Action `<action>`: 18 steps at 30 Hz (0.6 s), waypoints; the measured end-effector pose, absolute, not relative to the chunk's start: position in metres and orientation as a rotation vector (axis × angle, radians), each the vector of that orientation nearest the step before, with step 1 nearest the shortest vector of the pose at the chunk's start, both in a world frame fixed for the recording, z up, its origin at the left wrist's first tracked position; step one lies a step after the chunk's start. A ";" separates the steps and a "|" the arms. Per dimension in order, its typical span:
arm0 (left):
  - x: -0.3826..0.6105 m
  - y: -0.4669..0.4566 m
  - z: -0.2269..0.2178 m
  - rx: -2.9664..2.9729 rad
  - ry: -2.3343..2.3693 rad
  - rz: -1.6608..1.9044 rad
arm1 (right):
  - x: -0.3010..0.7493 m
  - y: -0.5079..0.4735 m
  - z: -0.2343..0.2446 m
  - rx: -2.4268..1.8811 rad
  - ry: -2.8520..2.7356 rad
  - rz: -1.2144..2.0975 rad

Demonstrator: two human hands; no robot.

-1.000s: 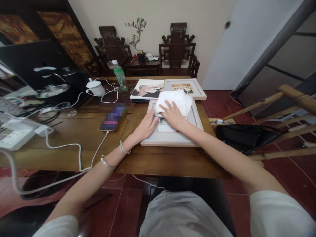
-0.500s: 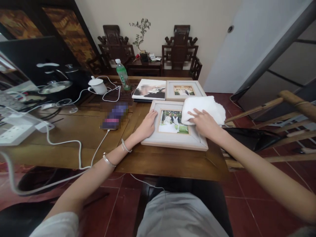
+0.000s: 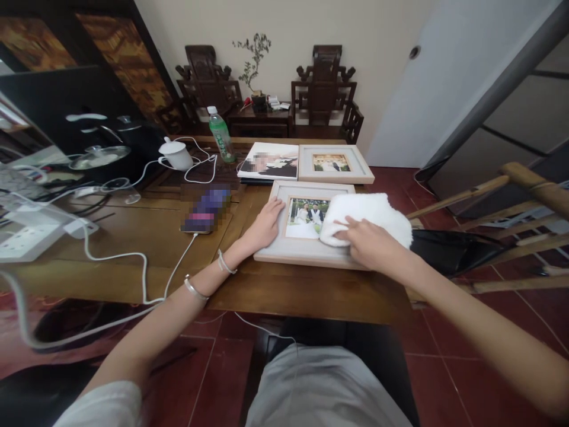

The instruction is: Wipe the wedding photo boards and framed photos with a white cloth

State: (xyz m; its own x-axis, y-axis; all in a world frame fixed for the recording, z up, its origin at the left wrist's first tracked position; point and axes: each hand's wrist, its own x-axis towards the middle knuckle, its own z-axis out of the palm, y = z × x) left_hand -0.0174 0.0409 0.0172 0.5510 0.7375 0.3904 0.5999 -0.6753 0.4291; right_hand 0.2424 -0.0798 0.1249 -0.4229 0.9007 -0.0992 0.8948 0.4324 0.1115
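A light-coloured picture frame (image 3: 296, 251) with a photo of two people lies flat on the wooden table (image 3: 249, 290). My left hand (image 3: 268, 222) grips its left edge, thumb and fingers along the border. In my right hand (image 3: 368, 240) is a white cloth (image 3: 371, 212), pressed onto the right part of the frame. The cloth covers the photo's right side and hangs past the frame's right border. Behind lie a second picture frame (image 3: 306, 159) and, to its left, a white-edged photo album or panel (image 3: 273, 155).
A charging phone (image 3: 205, 209) lies left of the frame. Farther left are a green-labelled bottle (image 3: 221, 135), a lidded white cup (image 3: 176, 155), a lidded pot (image 3: 100, 159), a power strip (image 3: 26, 237) and loose cables. A wooden chair (image 3: 533, 181) stands at the right.
My right hand has slid the cloth toward me, down the right side of the frame, uncovering its far right corner. My left hand stays on the left edge.
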 end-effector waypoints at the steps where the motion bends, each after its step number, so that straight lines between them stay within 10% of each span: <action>1: -0.018 0.041 0.018 2.542 1.115 0.805 | 0.245 -0.066 0.120 1.607 2.553 0.116; 18: -0.017 0.041 0.017 2.512 1.114 0.814 | 0.235 -0.097 0.108 1.450 2.590 0.225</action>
State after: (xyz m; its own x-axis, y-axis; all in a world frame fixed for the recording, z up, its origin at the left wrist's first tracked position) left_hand -0.0166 0.0406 0.0169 0.5451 0.7459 0.3828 0.5915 -0.6658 0.4549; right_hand 0.2346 -0.0974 0.1084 -0.5153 0.8542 -0.0696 0.8295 0.5175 0.2101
